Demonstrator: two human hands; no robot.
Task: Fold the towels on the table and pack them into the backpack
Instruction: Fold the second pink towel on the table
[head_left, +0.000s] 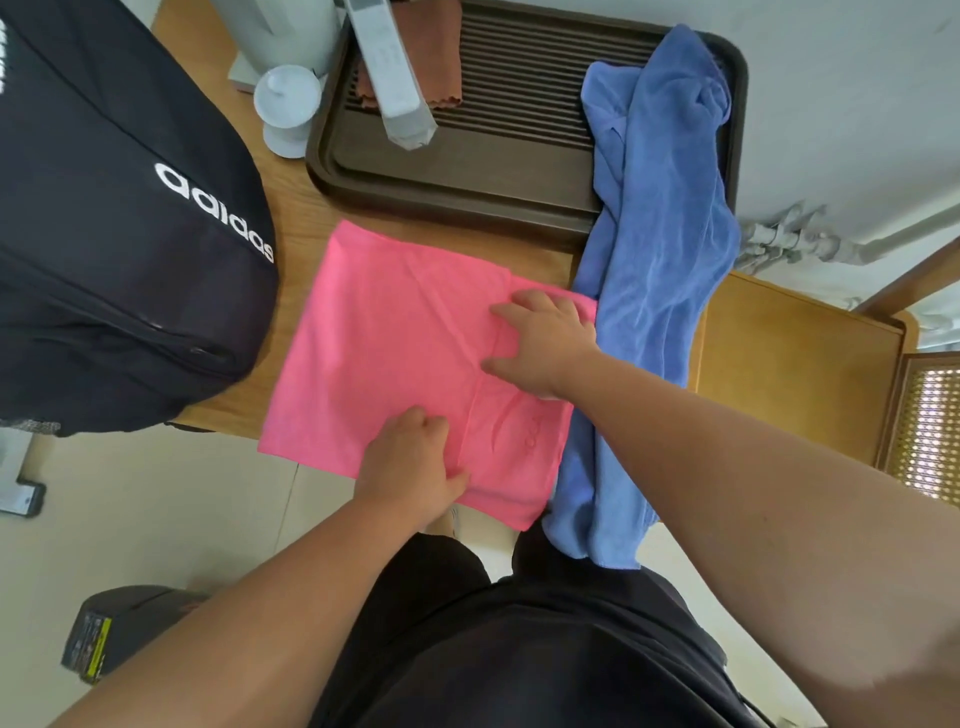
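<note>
While hands press towel (384, 332), backpack (104, 234) reads "adidas".

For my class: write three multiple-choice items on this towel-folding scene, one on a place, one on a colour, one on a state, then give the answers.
1. Where does the black backpack sit relative to the pink towel?
A left
B right
C on top

2. What colour is the towel draped over the tray?
A green
B blue
C white

3. How is the pink towel lying?
A rolled up
B inside the backpack
C flat, pressed by hands

Answers: 1 A, it stands at the table's left end. 2 B, the blue towel crosses the tray's right side. 3 C, the left hand and right hand rest on it.
</note>
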